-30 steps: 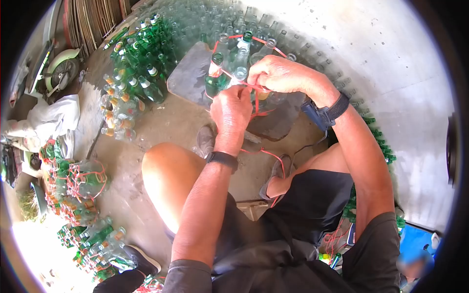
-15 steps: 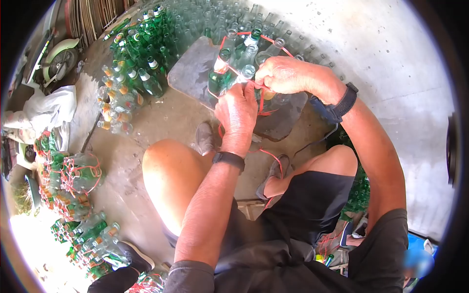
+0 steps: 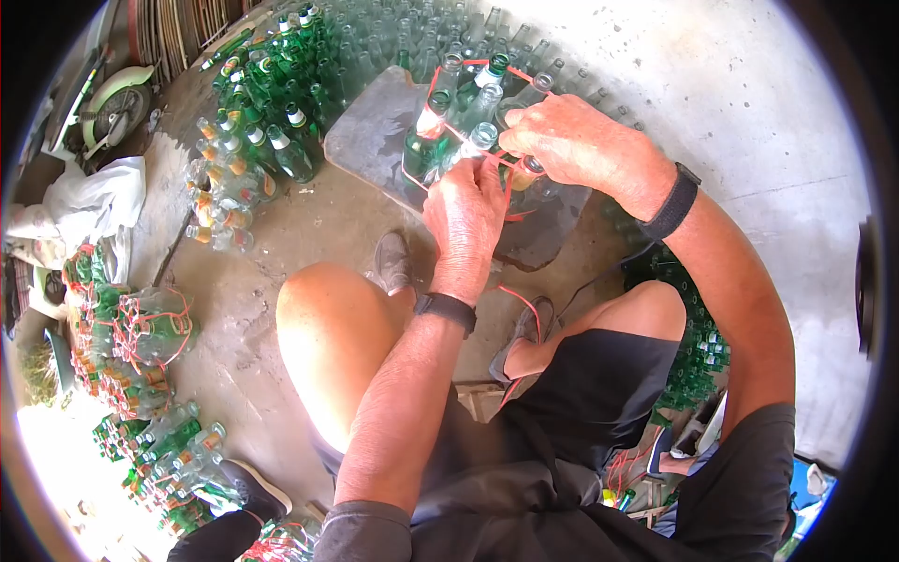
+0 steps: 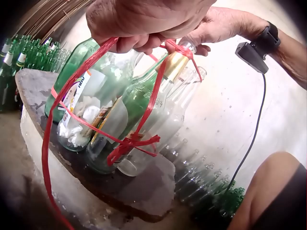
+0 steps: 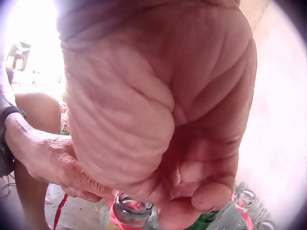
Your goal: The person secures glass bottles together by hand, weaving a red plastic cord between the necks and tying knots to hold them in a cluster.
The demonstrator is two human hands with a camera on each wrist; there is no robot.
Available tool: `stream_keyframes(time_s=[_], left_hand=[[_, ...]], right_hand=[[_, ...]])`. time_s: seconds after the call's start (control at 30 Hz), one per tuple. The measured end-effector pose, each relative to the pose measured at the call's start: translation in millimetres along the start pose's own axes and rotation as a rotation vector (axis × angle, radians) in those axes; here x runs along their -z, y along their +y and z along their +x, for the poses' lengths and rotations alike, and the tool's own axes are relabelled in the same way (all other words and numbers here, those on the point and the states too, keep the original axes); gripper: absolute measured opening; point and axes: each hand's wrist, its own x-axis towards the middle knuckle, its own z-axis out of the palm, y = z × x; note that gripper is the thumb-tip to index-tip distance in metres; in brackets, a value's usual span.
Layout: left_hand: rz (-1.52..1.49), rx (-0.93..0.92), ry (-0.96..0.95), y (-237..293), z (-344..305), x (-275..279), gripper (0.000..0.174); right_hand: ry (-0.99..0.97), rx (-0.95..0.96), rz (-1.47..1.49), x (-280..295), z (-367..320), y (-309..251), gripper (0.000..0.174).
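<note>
A bundle of clear and green bottles point(image 3: 426, 145) point(image 4: 136, 103) stands upright on a grey stone slab point(image 3: 370, 131) point(image 4: 148, 191), red plastic strip point(image 4: 153, 96) running round its sides and necks. My left hand point(image 3: 464, 211) point(image 4: 144, 21) pinches the strip at the near bottle necks, a long tail hanging from it. Beside it my right hand point(image 3: 581, 150) point(image 5: 163, 110) curls its fingers at the strip, by a gold-labelled bottle neck point(image 4: 177, 64). In the right wrist view the strip wraps a bottle mouth point(image 5: 132, 211); the right fingertips' hold is partly hidden.
Rows of loose green bottles point(image 3: 290, 150) and clear bottles point(image 3: 375, 42) stand behind and left of the slab. Tied bundles point(image 3: 154, 328) sit at far left, near a white bag point(image 3: 112, 206) and a wheel point(image 3: 117, 117). A cable point(image 4: 254, 134) hangs from the right wrist device.
The right hand has lifted slightly and moved a little right, uncovering a bottle neck beneath it. The left hand stays at the strip, a little farther right in the head view.
</note>
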Motion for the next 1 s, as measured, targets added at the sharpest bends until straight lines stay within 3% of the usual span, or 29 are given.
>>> stream_keyframes(time_s=[0.5, 0.6, 0.7, 0.87, 1.0], left_hand=[[-0.123, 0.003, -0.047, 3, -2, -9, 0.024], [-0.155, 0.008, -0.07, 3, -1, -12, 0.023], [-0.215, 0.01, -0.088, 1, 0, -17, 0.023], [-0.233, 0.068, -0.112, 3, 1, -21, 0.024], [-0.234, 0.033, -0.107, 1, -1, -23, 0.025]], right_hand=[[0.074, 0.039, -0.156, 15, -4, 16, 0.008], [0.098, -0.028, -0.102, 23, -4, 20, 0.009], [0.002, -0.143, -0.021, 30, -2, 28, 0.004], [0.028, -0.28, 0.628, 21, -10, 36, 0.018], [0.105, -0.328, 0.924, 9, -18, 37, 0.021]])
